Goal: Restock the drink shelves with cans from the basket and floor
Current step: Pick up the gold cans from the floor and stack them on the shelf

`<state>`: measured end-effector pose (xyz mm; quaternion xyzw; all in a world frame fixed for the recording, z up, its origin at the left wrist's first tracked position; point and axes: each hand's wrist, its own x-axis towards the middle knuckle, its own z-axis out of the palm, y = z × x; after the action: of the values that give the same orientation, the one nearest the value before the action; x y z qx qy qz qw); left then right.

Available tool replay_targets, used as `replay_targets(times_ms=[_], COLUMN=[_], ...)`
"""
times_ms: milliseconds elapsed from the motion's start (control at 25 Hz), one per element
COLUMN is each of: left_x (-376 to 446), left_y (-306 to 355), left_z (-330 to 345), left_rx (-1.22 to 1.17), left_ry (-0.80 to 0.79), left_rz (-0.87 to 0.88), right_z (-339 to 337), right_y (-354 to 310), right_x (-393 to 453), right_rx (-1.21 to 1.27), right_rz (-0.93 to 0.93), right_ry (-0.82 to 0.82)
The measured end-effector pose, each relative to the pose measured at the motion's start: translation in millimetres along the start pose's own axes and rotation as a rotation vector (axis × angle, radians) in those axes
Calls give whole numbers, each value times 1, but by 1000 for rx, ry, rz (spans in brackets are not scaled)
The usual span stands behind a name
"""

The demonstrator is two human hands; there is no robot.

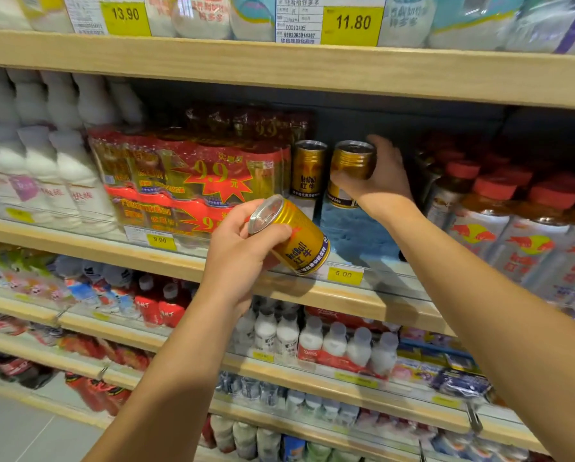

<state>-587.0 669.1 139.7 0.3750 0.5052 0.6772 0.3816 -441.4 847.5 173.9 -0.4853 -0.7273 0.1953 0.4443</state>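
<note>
I am putting gold cans on the drink shelf [312, 296], in the gap between the red wrapped packs [192, 175] and the bottles with red caps [499, 208]. My right hand [384, 181] has its fingers and thumb wrapped round a gold can [351, 173], which is deep in the gap, tipped a little, just beside a can already standing on the shelf [307, 170]. I cannot tell if the held can's bottom is touching the shelf yet. My left hand [242, 251] holds another gold can [296, 236] out in front of the shelf edge, lying tilted with its silver top pointing up and to the left, fingers curled round it. To do this step well, I think I should stand the right can up straight, set it down flat next to the standing one with the name facing out, and only let go when it does not wobble. Then the left can needs turning upright before it goes in, and I should keep it away from the yellow price tag [345, 275]. I count three gold cans: one standing, two in my hands. I count two hands. The basket and the floor cans are not in view.
</note>
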Motion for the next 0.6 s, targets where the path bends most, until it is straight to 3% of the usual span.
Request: replay_targets(times_ms=[240,440,600], left_x=[2,7,9], left_y=[-3,1,3], left_z=[0,2,5], left_rx=[-10,-22,-28], left_ry=[-14,-21,-29], left_rz=[-16,-9,1], right_z=[10,-3,4], right_y=[-4,8,3], right_x=[5,11,9], right_rx=[51,161,67], right_rz=[167,91,57], right_ry=[98,-67,7])
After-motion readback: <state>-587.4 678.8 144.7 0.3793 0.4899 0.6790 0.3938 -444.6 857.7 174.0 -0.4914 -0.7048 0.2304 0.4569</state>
